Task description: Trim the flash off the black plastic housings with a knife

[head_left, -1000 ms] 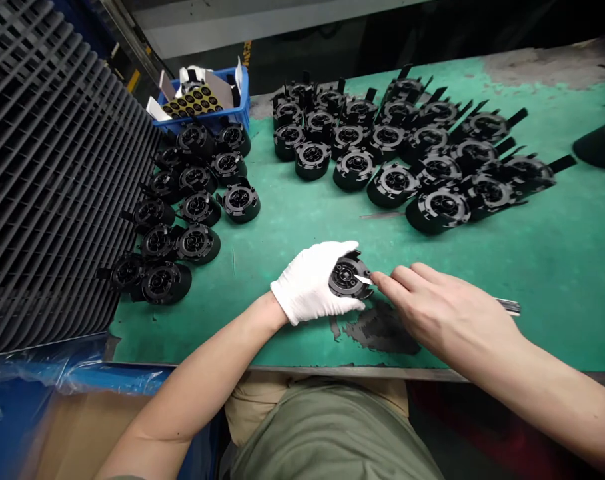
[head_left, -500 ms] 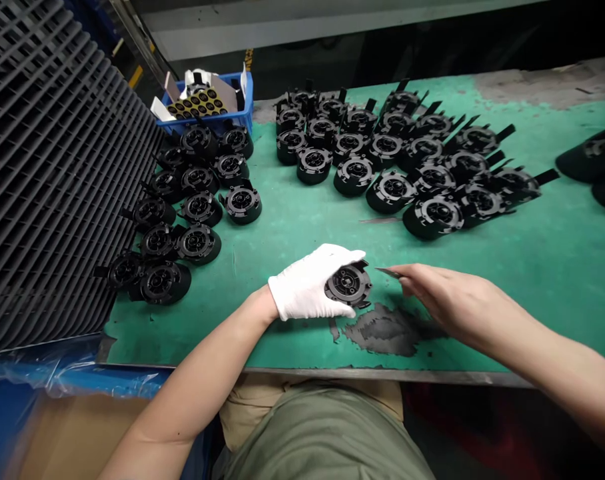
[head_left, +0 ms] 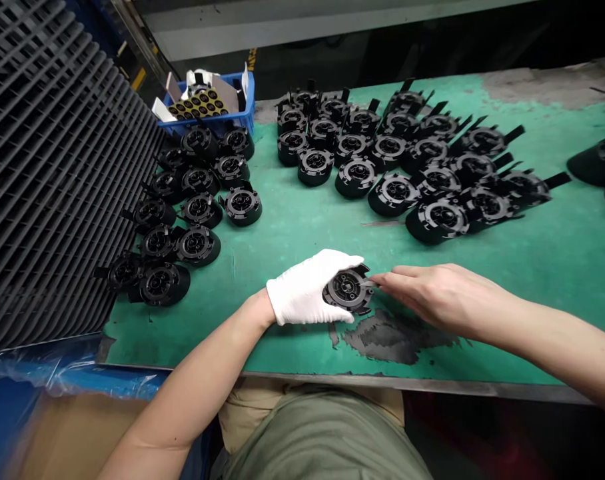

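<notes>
In a white glove, my left hand (head_left: 310, 288) grips a round black plastic part (head_left: 347, 289) from its left side, thumb and fingers wrapped about the rim. The part's ribbed face with concentric rings is turned up toward me. My bare right hand (head_left: 440, 297) pinches a small, thin, pointed blade-like tool (head_left: 370, 283); its exact kind is too small to make out. The tool's tip lies over the right edge of the part's face; whether it touches cannot be told. Below the part, the green tabletop (head_left: 292, 350) has a dark worn patch (head_left: 397, 337).
Similar black parts (head_left: 355, 175) stand in a large group at the back, and another group (head_left: 197, 243) stands on the left. A blue bin (head_left: 237, 121) holds a sheet of round stickers (head_left: 200, 104). Stacked dark grids (head_left: 57, 173) rise at the left; larger black pieces (head_left: 600, 160) lie far right.
My right hand has moved left, bringing the tool's tip from beside the part onto its right edge. The left hand keeps its hold nearly in place.
</notes>
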Tool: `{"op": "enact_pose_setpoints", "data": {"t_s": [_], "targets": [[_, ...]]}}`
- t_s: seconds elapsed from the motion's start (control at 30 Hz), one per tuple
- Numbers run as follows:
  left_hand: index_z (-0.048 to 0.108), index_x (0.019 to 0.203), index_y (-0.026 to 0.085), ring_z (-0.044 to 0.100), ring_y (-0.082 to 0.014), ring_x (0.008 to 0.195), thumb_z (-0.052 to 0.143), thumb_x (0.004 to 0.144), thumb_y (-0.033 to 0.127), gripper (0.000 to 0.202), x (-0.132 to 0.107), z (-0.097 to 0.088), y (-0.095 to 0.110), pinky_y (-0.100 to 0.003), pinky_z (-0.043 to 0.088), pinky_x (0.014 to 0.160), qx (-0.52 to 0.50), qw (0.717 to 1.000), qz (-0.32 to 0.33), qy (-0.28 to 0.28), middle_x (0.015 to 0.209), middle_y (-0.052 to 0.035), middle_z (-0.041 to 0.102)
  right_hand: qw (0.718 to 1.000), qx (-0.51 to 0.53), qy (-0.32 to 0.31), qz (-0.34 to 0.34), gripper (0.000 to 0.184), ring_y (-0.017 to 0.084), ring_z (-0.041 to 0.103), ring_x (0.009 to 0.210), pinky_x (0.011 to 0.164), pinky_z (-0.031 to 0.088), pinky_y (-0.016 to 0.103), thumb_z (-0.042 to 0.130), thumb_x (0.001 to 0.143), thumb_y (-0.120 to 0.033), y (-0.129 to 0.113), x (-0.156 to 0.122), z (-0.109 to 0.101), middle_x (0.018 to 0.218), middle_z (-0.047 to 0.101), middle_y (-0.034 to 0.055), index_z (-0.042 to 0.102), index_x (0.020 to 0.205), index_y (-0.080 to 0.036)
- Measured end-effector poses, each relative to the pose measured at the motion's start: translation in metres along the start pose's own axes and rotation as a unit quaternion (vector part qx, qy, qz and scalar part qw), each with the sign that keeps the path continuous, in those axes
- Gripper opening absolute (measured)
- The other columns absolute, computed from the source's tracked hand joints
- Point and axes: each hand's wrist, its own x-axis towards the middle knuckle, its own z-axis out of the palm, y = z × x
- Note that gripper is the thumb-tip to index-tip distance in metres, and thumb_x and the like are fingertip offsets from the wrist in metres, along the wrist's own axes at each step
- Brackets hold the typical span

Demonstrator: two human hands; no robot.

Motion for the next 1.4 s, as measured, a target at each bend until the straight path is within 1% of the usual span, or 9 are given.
{"op": "enact_pose_setpoints", "data": {"t_s": [0.3, 0.5, 0.63, 0.73, 0.87, 1.07, 1.17, 1.27, 1.4], "targets": [[0.063, 0.189, 0.029, 0.071, -0.0515, 0.175, 0.113, 0.097, 0.070, 0.112, -0.001, 0.001, -0.002, -0.074, 0.059, 0.152, 0.008, 1.000, -0.002, 0.000, 0.183, -0.0225, 0.074, 0.995, -0.044, -0.054, -0.077, 0.050, 0.017, 0.040, 0.056, 0.063, 0.014, 0.043, 0.059, 0.099, -0.001, -0.002, 0.011, -0.025, 0.081, 0.070, 0.0006, 0.087, 0.132, -0.025], [0.063, 0.188, 0.029, 0.072, -0.0523, 0.173, 0.114, 0.095, 0.073, 0.115, -0.002, 0.000, -0.005, -0.075, 0.060, 0.151, 0.006, 1.000, 0.006, 0.004, 0.182, -0.0231, 0.075, 0.994, 0.019, -0.077, -0.081, 0.050, 0.016, 0.026, 0.054, 0.062, 0.014, 0.044, 0.053, 0.103, -0.001, 0.003, 0.028, -0.037, 0.080, 0.068, -0.0013, 0.091, 0.125, -0.026], [0.064, 0.187, 0.028, 0.072, -0.0519, 0.173, 0.112, 0.095, 0.078, 0.116, -0.002, 0.000, -0.005, -0.075, 0.061, 0.150, 0.007, 1.000, 0.004, 0.007, 0.181, -0.0233, 0.075, 0.989, 0.106, -0.089, -0.058, 0.042, 0.015, 0.049, 0.059, 0.063, 0.029, 0.039, 0.050, 0.127, -0.025, 0.014, 0.034, -0.042, 0.085, 0.075, 0.0003, 0.085, 0.104, -0.027], [0.065, 0.187, 0.027, 0.073, -0.0526, 0.172, 0.112, 0.092, 0.083, 0.120, 0.000, 0.002, -0.007, -0.076, 0.062, 0.148, 0.024, 0.999, -0.006, 0.022, 0.180, -0.0239, 0.076, 0.987, 0.138, -0.067, -0.038, 0.052, 0.021, 0.078, 0.079, 0.073, 0.052, 0.036, 0.044, 0.136, -0.049, 0.018, 0.026, -0.040, 0.103, 0.089, 0.0051, 0.088, 0.121, -0.027], [0.070, 0.181, 0.025, 0.076, -0.0554, 0.163, 0.112, 0.084, 0.094, 0.126, 0.006, 0.004, -0.007, -0.078, 0.063, 0.144, 0.078, 0.995, -0.019, 0.058, 0.171, -0.0248, 0.081, 0.972, 0.214, 0.059, 0.073, 0.053, 0.030, 0.092, 0.102, 0.086, 0.069, 0.040, 0.052, 0.133, -0.064, 0.008, 0.001, -0.021, 0.124, 0.097, 0.0085, 0.092, 0.134, -0.030], [0.063, 0.188, 0.026, 0.074, -0.0542, 0.154, 0.112, 0.070, 0.104, 0.149, -0.001, -0.005, 0.003, -0.079, 0.064, 0.137, 0.166, 0.984, -0.052, 0.029, 0.162, -0.0237, 0.079, 0.951, 0.223, 0.133, 0.170, 0.049, 0.033, 0.096, 0.117, 0.096, 0.077, 0.045, 0.056, 0.131, -0.058, -0.030, -0.023, 0.010, 0.140, 0.097, 0.0099, 0.091, 0.154, -0.033], [0.079, 0.158, 0.023, 0.078, -0.0530, 0.140, 0.110, 0.066, 0.109, 0.129, -0.003, -0.008, 0.000, -0.078, 0.068, 0.129, 0.175, 0.982, -0.060, 0.028, 0.143, -0.0218, 0.081, 0.951, 0.210, 0.173, 0.148, 0.045, 0.027, 0.094, 0.103, 0.087, 0.074, 0.039, 0.059, 0.132, -0.051, -0.048, -0.037, 0.019, 0.130, 0.096, 0.0075, 0.084, 0.167, -0.035], [0.077, 0.130, 0.022, 0.081, -0.0544, 0.136, 0.108, 0.053, 0.116, 0.125, -0.001, -0.002, -0.010, -0.081, 0.070, 0.126, 0.157, 0.980, -0.079, 0.096, 0.139, -0.0232, 0.079, 0.954, 0.167, 0.210, 0.137, 0.038, 0.026, 0.094, 0.102, 0.085, 0.072, 0.036, 0.063, 0.133, -0.046, -0.064, -0.049, 0.025, 0.129, 0.095, 0.0072, 0.080, 0.164, -0.033], [0.067, 0.158, 0.022, 0.077, -0.0588, 0.161, 0.112, 0.054, 0.112, 0.145, -0.002, 0.008, -0.018, -0.083, 0.065, 0.139, 0.130, 0.982, -0.053, 0.124, 0.168, -0.0299, 0.073, 0.964, 0.139, 0.209, 0.087, 0.030, 0.024, 0.092, 0.098, 0.086, 0.071, 0.036, 0.061, 0.134, -0.039, -0.074, -0.045, 0.030, 0.121, 0.093, 0.0072, 0.079, 0.155, -0.029]]}}
